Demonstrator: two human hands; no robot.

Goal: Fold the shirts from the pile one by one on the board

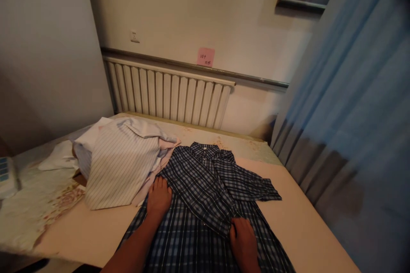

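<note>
We find the plaid shirt (195,183) spread on the table (294,222) beside a striped garment (120,168); our left hand (159,196) lies flat on the shirt, our right hand (244,241) pinches its sleeve cuff (224,224).

Looked like a room in a home: radiator (174,97), blue curtain (347,111), wall frame (299,6), floral cloth (24,217) showed it.
</note>
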